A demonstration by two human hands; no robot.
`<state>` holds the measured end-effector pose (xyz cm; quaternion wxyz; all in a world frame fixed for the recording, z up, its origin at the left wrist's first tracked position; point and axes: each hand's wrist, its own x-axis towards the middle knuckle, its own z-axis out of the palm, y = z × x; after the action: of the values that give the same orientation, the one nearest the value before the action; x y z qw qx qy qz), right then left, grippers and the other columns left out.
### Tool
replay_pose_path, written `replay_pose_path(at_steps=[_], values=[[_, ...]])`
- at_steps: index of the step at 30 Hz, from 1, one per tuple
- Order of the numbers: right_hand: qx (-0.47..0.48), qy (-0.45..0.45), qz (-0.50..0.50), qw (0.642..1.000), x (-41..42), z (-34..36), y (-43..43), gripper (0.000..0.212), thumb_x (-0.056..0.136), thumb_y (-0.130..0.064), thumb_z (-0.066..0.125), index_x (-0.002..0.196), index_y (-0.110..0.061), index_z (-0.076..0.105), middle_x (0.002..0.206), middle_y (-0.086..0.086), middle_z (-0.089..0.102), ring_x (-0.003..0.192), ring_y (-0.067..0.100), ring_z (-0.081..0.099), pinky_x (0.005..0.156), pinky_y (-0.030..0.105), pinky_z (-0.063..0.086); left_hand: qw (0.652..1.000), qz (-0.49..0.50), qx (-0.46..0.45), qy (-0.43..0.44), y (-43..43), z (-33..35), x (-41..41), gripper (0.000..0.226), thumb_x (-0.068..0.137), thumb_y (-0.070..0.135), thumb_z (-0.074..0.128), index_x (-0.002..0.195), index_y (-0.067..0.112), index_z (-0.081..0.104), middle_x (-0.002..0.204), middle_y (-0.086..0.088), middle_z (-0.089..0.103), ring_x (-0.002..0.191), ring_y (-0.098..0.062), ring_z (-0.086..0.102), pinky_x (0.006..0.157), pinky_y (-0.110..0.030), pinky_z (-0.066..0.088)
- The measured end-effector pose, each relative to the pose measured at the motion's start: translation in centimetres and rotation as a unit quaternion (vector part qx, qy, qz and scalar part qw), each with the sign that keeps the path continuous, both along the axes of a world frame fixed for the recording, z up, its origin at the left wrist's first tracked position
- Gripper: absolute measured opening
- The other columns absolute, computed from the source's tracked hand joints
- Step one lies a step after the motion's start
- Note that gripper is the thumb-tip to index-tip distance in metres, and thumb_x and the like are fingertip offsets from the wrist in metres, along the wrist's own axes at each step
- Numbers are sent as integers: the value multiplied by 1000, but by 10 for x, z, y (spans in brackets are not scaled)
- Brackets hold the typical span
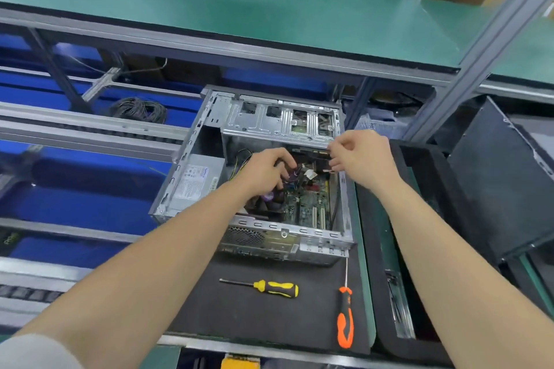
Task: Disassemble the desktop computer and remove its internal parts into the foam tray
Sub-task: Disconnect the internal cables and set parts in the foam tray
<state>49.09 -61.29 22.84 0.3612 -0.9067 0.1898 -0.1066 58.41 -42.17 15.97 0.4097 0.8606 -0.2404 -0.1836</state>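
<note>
Item: case, one, lid off, lying on a black mat on the tabletop, directly under both grips. Left grip: reaches deep inside, fingers curled round a bunch of wires above the board. Right grip: at the case's upper edge, narrowed to a pinch on what appears to be a small plug; the contact itself is partly hidden. Step judged in hand: freeing cabling before any part lifts out. To do it well, steady the bunch with the left grip, pull on the plug body and not the wire, draw it straight out of its socket, and keep knuckles off the cage's sheet-metal edge. Inside, counted: one power supply left of the left grip; one drive cage beyond both grips; one board, two pale slots showing. Screwdrivers, two, lying unused on the mat nearer the person than the grips: one yellow, one orange. Foam tray, one, right of the right grip, holding one metal strip. Dark panel, one, further right.
</note>
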Motion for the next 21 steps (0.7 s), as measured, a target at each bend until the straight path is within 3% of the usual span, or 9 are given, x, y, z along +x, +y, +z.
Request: replay_pose_path(at_steps=[3, 6, 8, 10, 12, 15, 18, 21], values=[[-143, 90, 48, 985, 21, 2, 5, 18, 96, -17, 61, 96, -24, 77, 90, -3, 76, 77, 11, 71, 79, 25, 56, 997, -35, 60, -35, -9, 2, 11, 42, 97, -7, 39, 94, 21, 70, 110, -3, 67, 72, -12, 64, 53, -15, 43], [-265, 210, 109, 935, 39, -8, 21, 25, 98, -6, 56, 107, -16, 78, 108, 6, 73, 90, 21, 66, 82, 31, 57, 991, -24, 115, -70, -14, -1, 21, 37, 90, -10, 47, 94, 18, 71, 116, -7, 65, 92, -20, 61, 75, -27, 47], [-312, 326, 160, 878, 46, -19, 35, 29, 99, 1, 52, 118, -7, 72, 112, 10, 70, 88, 25, 64, 84, 37, 58, 987, 7, 141, -79, -15, -7, 27, 35, 86, -11, 50, 89, 19, 69, 118, -11, 60, 99, -31, 65, 84, -34, 51], [-361, 414, 217, 807, 50, -31, 48, 31, 100, 1, 49, 130, -1, 61, 109, 10, 66, 84, 24, 62, 76, 31, 49, 984, 43, 153, -85, -13, -13, 31, 35, 85, -11, 49, 91, 15, 71, 118, -13, 53, 98, -38, 64, 88, -40, 52], [-434, 483, 275, 709, 54, -45, 57, 33, 103, -5, 51, 136, -2, 56, 126, 9, 65, 110, 25, 65, 82, 29, 45, 982, 66, 154, -93, -10, -20, 34, 35, 86, -11, 50, 97, 12, 74, 117, -14, 52, 98, -40, 64, 89, -44, 52], [-493, 528, 296, 625, 67, -71, 53, 41, 104, -10, 53, 145, -6, 51, 148, 15, 49, 134, 33, 50, 106, 39, 44, 983, 72, 144, -83, -8, -28, 38, 35, 86, -10, 49, 98, 11, 75, 115, -15, 53, 95, -39, 63, 86, -44, 53], [-480, 547, 225, 647, 73, -87, 42, 46, 103, -12, 54, 148, -7, 46, 152, 20, 39, 140, 38, 40, 112, 44, 42, 991, 57, 112, -55, -9, -32, 39, 35, 85, -10, 46, 99, 11, 70, 115, -12, 52, 84, -32, 56, 79, -38, 47], [-476, 538, 172, 674, 76, -99, 38, 46, 102, -16, 49, 148, -13, 50, 153, 15, 42, 138, 31, 45, 102, 38, 50, 992, 12, 94, -79, -12, -34, 36, 39, 86, -13, 45, 99, 16, 67, 112, -10, 51, 89, -30, 52, 80, -38, 45]])
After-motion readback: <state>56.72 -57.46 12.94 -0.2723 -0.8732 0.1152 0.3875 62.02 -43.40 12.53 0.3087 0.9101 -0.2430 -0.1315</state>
